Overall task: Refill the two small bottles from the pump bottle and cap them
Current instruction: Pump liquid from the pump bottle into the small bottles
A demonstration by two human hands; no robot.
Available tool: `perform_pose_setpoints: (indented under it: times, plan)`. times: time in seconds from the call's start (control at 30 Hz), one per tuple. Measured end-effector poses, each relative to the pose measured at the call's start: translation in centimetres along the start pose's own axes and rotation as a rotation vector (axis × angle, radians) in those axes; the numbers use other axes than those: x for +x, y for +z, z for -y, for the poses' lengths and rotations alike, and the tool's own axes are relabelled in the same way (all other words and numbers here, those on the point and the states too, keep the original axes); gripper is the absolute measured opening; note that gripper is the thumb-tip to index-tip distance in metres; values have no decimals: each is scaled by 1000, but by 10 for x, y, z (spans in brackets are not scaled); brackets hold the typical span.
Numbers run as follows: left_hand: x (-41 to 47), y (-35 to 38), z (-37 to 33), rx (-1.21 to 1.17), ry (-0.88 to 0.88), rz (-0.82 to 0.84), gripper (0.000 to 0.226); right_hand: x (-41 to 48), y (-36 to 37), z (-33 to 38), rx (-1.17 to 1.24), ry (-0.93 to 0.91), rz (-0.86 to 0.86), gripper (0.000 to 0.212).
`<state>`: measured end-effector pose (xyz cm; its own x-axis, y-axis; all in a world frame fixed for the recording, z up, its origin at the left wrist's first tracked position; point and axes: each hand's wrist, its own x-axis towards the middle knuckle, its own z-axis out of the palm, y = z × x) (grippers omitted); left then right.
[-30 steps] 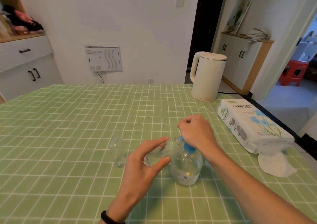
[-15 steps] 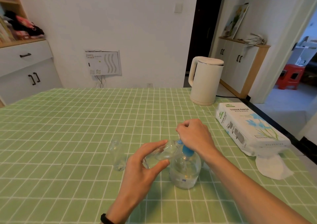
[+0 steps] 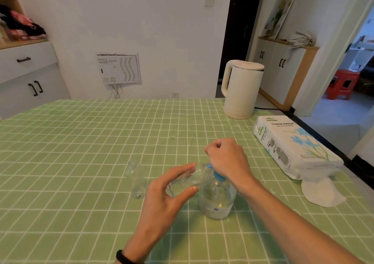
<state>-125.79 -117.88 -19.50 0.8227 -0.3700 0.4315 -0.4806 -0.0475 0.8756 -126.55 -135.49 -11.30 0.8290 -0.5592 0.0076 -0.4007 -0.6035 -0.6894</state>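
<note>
Hardly anything moved since half a second ago: both grips sit where they were, only the view shifted a touch. Left grip (image 3: pixel 162 201) pinches the first small bottle (image 3: pixel 188 177) between thumb and fingers and holds it tilted, mouth up against the nozzle. Right grip (image 3: pixel 226 160) is clenched down over the blue pump head (image 3: pixel 219 176), hiding most of it. I read that as pumping. Pump bottle (image 3: pixel 217 201) stands on the green worktop (image 3: pixel 81 142), clear liquid only in its lower part.

Progress, my call: early, mid-fill on bottle one. I can't tell how much is in it, clear liquid in clear plastic. The second small bottle (image 3: pixel 137 181) stands upright just left of the left grip, open-topped and apparently empty or nearly so.

Left to do: finish this fill, fill the second, cap both. No caps in view that I can make out.
</note>
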Motion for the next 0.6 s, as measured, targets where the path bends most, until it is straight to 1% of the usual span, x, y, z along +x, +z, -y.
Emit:
perform_pose_setpoints:
  times: [0.2,0.3,0.43,0.6]
  plan:
    - [1,-1,-2,20,3,-8,56,2,0,-1,0,-5,-13,33]
    - [0,-1,-5,17,7,-7,55,4,0,-1,-11,-18,-21,39]
    - [3,-3,-7,17,29,-7,51,7,-2,2,-24,-40,-25,33]
    - [3,-1,-5,1,22,-5,54,7,-1,2,0,-14,-24,35]
